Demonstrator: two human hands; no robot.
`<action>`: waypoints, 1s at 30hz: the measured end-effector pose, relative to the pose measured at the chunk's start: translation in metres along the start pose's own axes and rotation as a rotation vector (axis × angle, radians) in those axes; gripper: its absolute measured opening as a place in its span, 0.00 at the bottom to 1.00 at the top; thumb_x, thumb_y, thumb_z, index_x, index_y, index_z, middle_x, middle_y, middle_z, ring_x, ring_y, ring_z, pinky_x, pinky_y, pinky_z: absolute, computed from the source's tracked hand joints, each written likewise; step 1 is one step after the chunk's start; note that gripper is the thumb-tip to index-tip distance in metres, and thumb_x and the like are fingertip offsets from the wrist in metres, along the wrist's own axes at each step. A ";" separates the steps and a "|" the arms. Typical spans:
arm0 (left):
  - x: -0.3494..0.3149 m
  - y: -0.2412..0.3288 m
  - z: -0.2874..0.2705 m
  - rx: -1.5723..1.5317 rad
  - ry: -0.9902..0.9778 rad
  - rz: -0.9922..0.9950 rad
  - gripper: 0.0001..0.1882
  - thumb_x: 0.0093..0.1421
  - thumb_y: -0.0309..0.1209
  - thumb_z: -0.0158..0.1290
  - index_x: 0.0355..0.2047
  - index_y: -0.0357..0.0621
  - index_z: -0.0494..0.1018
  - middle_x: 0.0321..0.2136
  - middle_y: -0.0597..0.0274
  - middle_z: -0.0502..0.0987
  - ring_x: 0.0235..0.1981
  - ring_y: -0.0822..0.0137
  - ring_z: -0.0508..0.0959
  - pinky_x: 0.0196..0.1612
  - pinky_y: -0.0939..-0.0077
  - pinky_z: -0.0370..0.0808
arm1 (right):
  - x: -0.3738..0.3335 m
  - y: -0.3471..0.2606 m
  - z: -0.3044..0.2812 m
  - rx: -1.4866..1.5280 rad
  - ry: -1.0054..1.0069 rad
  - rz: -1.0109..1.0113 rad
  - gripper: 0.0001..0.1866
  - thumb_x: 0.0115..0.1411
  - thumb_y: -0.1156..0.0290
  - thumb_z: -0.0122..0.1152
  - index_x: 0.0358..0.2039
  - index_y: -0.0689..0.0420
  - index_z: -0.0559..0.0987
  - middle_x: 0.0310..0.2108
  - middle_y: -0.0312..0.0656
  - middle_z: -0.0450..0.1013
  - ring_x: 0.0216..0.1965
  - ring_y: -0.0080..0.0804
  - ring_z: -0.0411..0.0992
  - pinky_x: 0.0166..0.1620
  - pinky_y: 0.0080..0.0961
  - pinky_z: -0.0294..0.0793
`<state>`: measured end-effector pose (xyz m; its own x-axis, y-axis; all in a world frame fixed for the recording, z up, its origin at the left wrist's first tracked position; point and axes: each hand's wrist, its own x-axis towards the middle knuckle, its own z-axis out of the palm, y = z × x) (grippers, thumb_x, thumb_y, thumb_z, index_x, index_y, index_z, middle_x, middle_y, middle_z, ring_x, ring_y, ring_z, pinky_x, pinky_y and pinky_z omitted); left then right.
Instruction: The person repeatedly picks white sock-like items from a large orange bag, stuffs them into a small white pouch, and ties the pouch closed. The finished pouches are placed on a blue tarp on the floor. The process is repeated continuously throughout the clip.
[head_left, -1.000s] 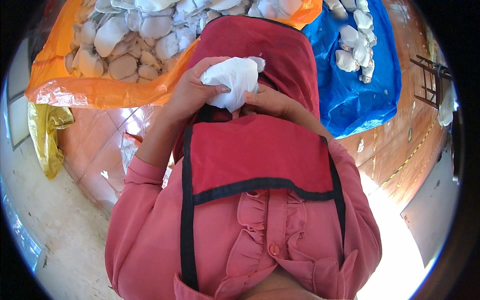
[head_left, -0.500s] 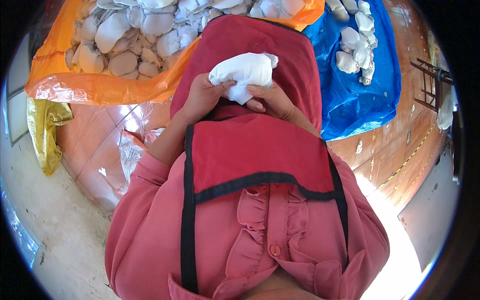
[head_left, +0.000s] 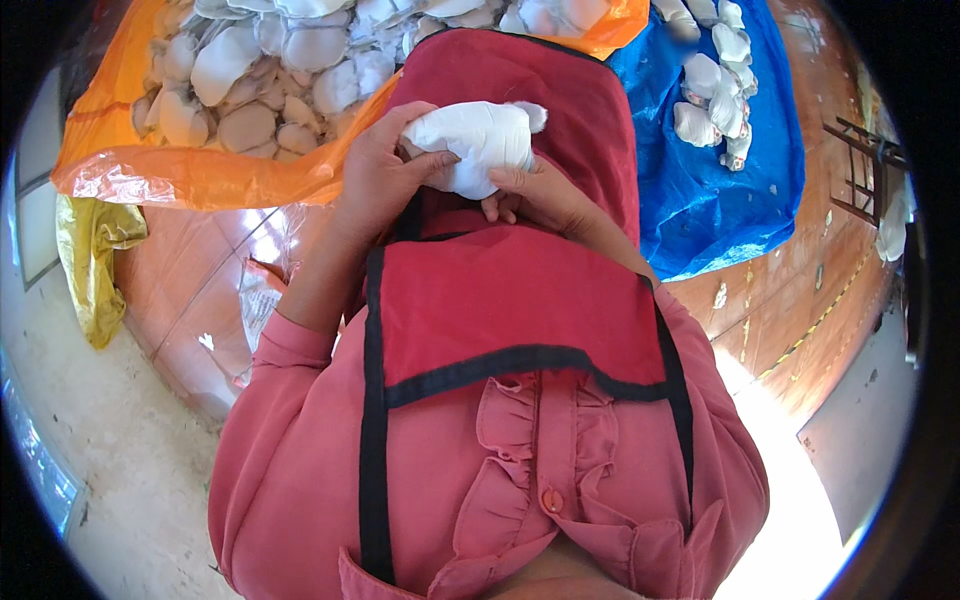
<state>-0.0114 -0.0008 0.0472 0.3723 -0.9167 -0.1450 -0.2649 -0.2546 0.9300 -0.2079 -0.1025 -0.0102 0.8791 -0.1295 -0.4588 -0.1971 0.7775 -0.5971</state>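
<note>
Above my lap, both hands hold a white stuffed cloth piece, rounded and wrinkled. A small fluffy white tuft sticks out at its upper right end. My left hand is wrapped round the left end, thumb pressed on the near face. Along the lower right side my right hand grips with its thumb on top and fingers curled beneath. The underside of the piece is hidden by my hands. Below them lies the red apron with black edging.
An orange plastic sheet at the far left holds many flat, rounded white pieces. On a blue plastic sheet at the right lie several white stuffed pieces. A yellow bag and a dark metal rack stand farther out.
The stuffed piece has shifted slightly left. My left hand has moved up round its left end, and my right hand's fingers have curled more beneath it.
</note>
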 end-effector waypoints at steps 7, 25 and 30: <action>0.005 -0.004 0.001 0.071 -0.208 0.085 0.16 0.54 0.25 0.62 0.44 0.40 0.77 0.38 0.59 0.80 0.40 0.67 0.79 0.44 0.74 0.75 | 0.009 -0.007 0.011 -0.261 -0.129 0.024 0.21 0.58 0.64 0.68 0.49 0.55 0.73 0.39 0.38 0.75 0.37 0.23 0.72 0.41 0.19 0.73; 0.020 -0.014 -0.004 -0.273 -0.060 -0.109 0.13 0.53 0.19 0.62 0.40 0.41 0.77 0.34 0.69 0.79 0.37 0.78 0.76 0.41 0.81 0.74 | 0.031 -0.017 0.012 -0.331 -0.143 0.060 0.26 0.56 0.63 0.70 0.52 0.57 0.72 0.49 0.39 0.72 0.52 0.31 0.68 0.58 0.29 0.67; 0.016 -0.002 -0.001 -0.116 -0.139 -0.067 0.12 0.53 0.22 0.63 0.38 0.40 0.78 0.33 0.68 0.80 0.36 0.78 0.76 0.42 0.80 0.74 | 0.031 -0.017 0.022 -0.497 -0.125 -0.182 0.29 0.55 0.63 0.71 0.55 0.57 0.71 0.52 0.41 0.71 0.54 0.32 0.67 0.61 0.29 0.64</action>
<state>-0.0045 -0.0144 0.0429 0.2572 -0.9346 -0.2457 -0.1359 -0.2867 0.9483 -0.1678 -0.1063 0.0003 0.9571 -0.1372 -0.2552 -0.1916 0.3610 -0.9127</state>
